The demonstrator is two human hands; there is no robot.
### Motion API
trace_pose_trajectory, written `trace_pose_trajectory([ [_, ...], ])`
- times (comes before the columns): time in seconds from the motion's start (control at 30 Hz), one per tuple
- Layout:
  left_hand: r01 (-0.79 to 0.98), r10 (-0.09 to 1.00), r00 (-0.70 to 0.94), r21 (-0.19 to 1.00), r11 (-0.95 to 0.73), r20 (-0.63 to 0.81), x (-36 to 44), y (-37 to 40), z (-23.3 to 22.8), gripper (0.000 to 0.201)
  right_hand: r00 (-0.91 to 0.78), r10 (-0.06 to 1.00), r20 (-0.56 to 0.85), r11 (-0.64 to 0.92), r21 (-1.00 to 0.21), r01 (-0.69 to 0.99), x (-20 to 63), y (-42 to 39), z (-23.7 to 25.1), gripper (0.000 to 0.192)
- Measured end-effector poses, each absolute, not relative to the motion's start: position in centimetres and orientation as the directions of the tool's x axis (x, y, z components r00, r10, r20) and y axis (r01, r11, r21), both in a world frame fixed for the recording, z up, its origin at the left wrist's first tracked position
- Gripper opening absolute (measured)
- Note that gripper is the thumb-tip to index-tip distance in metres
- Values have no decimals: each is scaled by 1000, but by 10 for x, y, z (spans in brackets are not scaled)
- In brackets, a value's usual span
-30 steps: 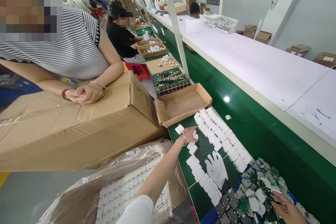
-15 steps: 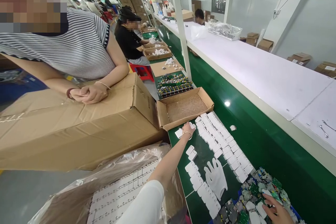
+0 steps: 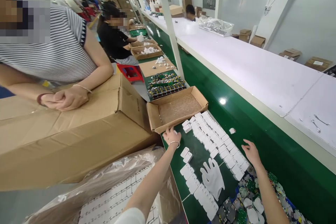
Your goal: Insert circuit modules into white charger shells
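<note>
My left hand (image 3: pixel 171 135), a thin bracelet on its wrist, rests knuckles-up on the green table just in front of an empty shallow cardboard tray (image 3: pixel 154 119). Its fingers are curled down, and what lies under them is hidden. My right hand (image 3: pixel 250 151) hovers open with fingers spread over the near end of a long double row of white plastic casings (image 3: pixel 214 136). Two loose casings (image 3: pixel 186 154) lie between my hands. A white glove (image 3: pixel 212 178) lies flat beside a shorter line of casings (image 3: pixel 193 183).
A heap of green circuit boards (image 3: pixel 249 203) lies under my right forearm. A plastic-lined box of white casings (image 3: pixel 112 196) stands at lower left. A person in a striped top rests clasped hands (image 3: pixel 63 98) on a big cardboard box (image 3: pixel 78 140). A white shelf (image 3: pixel 249 66) runs above the green belt.
My left hand has drawn back from the row's far end to the tray's front edge, covering a loose casing there. My right hand has left the circuit boards and risen over the row.
</note>
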State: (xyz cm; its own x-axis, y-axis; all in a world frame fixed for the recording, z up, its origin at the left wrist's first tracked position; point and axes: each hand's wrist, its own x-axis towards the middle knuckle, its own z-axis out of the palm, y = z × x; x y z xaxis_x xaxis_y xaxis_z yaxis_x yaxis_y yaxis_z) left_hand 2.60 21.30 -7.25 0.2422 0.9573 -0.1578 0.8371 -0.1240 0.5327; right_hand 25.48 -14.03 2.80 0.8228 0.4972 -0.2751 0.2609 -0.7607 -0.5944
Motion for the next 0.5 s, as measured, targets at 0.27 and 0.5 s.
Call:
trace_pose_trajectory([
  [0.27,829,917,218,559,6,-334,4,232,-81,43,895,387,-223,-861,-436,264,301,-52,-23,68],
  [0.5,764,902,285,645,-10,-323,-3,229,-85,30,882,386,-270,-888,-366,277,302,-82,-11,62],
])
